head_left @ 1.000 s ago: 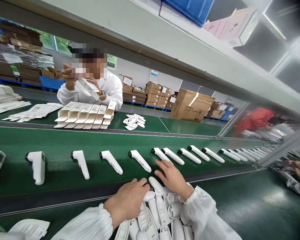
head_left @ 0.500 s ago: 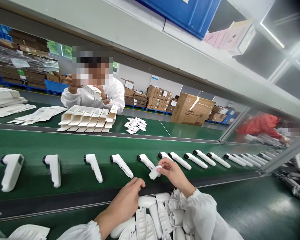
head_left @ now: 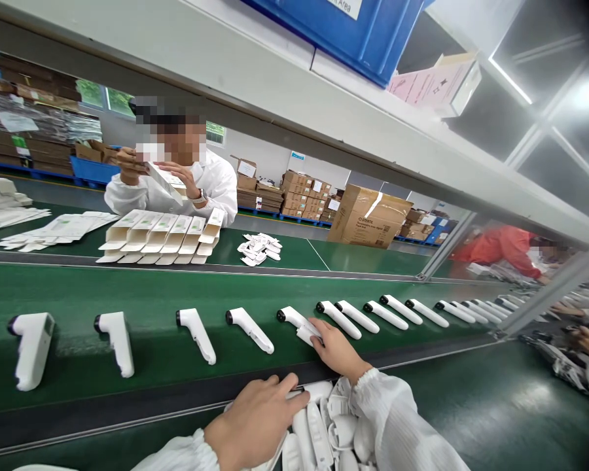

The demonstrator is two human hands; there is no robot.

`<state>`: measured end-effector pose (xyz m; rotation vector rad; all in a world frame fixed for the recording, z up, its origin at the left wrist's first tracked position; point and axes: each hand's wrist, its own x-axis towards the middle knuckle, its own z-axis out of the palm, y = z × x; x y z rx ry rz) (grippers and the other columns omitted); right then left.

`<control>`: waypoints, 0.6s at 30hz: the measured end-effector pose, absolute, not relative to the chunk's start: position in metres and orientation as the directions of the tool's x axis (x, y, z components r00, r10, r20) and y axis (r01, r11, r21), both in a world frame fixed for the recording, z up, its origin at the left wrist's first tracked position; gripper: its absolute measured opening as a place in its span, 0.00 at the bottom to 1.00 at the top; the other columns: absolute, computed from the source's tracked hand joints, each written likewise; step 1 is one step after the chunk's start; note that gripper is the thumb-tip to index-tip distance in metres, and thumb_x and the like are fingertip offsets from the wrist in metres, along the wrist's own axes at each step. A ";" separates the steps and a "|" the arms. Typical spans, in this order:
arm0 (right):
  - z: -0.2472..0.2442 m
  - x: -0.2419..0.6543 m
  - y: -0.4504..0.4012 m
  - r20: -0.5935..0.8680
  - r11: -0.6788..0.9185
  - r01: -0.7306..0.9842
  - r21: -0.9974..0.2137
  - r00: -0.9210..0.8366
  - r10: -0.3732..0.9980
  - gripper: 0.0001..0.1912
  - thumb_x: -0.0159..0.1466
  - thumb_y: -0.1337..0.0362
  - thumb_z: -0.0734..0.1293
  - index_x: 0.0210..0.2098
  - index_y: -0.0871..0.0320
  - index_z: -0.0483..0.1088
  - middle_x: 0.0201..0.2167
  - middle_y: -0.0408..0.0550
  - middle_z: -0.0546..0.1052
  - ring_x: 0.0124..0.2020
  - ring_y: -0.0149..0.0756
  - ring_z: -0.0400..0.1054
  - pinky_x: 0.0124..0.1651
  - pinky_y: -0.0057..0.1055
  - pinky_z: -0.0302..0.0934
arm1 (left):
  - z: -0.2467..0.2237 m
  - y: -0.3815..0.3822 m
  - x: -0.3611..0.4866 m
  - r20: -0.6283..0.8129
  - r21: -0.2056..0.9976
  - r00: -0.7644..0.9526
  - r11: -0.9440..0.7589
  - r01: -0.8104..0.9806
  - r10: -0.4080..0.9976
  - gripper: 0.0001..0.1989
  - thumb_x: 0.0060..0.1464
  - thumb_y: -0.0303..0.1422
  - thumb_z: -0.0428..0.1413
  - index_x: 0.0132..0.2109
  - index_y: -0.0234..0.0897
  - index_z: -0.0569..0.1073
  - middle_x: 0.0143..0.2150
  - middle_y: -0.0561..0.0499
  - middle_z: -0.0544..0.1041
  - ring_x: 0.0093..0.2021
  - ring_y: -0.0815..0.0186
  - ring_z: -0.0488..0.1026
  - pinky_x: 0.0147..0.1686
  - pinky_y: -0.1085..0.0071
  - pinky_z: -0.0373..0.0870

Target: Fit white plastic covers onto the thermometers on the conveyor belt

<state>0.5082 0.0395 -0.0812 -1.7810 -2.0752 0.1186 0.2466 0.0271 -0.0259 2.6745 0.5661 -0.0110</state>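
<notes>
White thermometer-like devices with black tips lie in a row on the green belt (head_left: 167,386). My right hand (head_left: 334,347) is closed on a small white cover (head_left: 307,336), which it holds against the handle of one device (head_left: 294,318). My left hand (head_left: 260,415) rests palm down over a heap of loose white covers (head_left: 319,435), fingers spread a little; what lies under its palm is hidden. Left of that device are several more, among them one with an uncovered handle (head_left: 251,330).
Across the belt a person (head_left: 177,176) holds a small box behind a row of open white cartons (head_left: 152,232). Small white parts (head_left: 260,248) lie beside them. A metal post (head_left: 446,245) rises at the right; a shelf beam (head_left: 275,104) crosses overhead.
My right hand has brought the white cover against the device's handle. My left hand has moved down onto the heap and its fingers have spread. The devices at the left have shifted rightward in view.
</notes>
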 end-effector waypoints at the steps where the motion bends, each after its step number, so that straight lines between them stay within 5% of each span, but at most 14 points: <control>1: -0.083 0.509 0.042 0.213 0.171 0.940 -0.296 -0.110 0.971 0.26 0.66 0.72 0.58 0.64 0.63 0.58 0.56 0.58 0.68 0.54 0.47 0.66 0.56 0.40 0.63 | -0.026 0.027 0.248 -0.084 0.350 0.923 -0.856 0.381 0.377 0.24 0.57 0.21 0.44 0.56 0.47 0.68 0.51 0.45 0.70 0.42 0.55 0.72 0.38 0.62 0.70; 6: -0.088 0.514 0.046 0.146 0.082 0.983 -0.167 -0.058 0.988 0.30 0.64 0.75 0.57 0.67 0.65 0.56 0.55 0.61 0.69 0.52 0.48 0.68 0.55 0.39 0.64 | -0.027 0.027 0.251 -0.084 0.191 0.933 -0.914 0.359 0.349 0.21 0.48 0.17 0.46 0.47 0.41 0.70 0.46 0.46 0.72 0.35 0.56 0.73 0.29 0.63 0.70; 9: -0.091 0.519 0.048 0.163 0.048 0.980 -0.194 -0.016 0.986 0.27 0.66 0.74 0.58 0.64 0.63 0.61 0.52 0.59 0.72 0.51 0.48 0.69 0.53 0.38 0.65 | -0.024 0.026 0.254 -0.136 0.158 0.927 -0.916 0.369 0.350 0.21 0.49 0.20 0.48 0.49 0.37 0.70 0.48 0.43 0.72 0.32 0.54 0.74 0.28 0.59 0.72; 13: -0.094 0.527 0.053 0.207 0.015 0.970 -0.242 0.037 0.978 0.21 0.68 0.73 0.59 0.60 0.65 0.66 0.50 0.60 0.73 0.51 0.49 0.69 0.53 0.38 0.65 | -0.019 0.032 0.255 -0.159 0.244 0.901 -0.868 0.432 0.404 0.17 0.49 0.25 0.50 0.48 0.32 0.71 0.49 0.39 0.72 0.35 0.51 0.75 0.33 0.55 0.74; 18: -0.082 0.529 0.050 0.217 0.014 0.989 -0.149 0.019 0.976 0.20 0.71 0.65 0.62 0.61 0.61 0.65 0.48 0.58 0.73 0.50 0.51 0.69 0.52 0.44 0.65 | -0.012 0.047 0.243 -0.206 0.410 0.888 -0.788 0.460 0.411 0.21 0.52 0.27 0.49 0.54 0.39 0.70 0.47 0.43 0.74 0.43 0.49 0.75 0.40 0.54 0.73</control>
